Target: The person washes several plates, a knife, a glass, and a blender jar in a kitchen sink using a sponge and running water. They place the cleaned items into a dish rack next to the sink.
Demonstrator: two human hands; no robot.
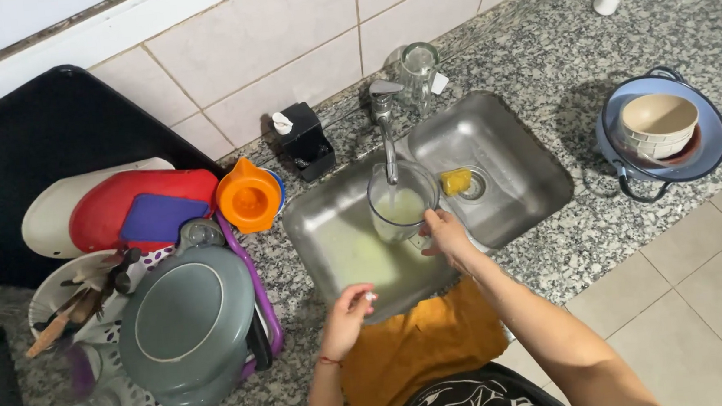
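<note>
Packages: none are showing on the counter or in the sink.
Labels, signs, screens: none are showing either.

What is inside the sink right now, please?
In the sink: a clear jug under the tap, held by the right hand, and a yellow sponge by the drain. The floor beneath the jug is hidden.
</note>
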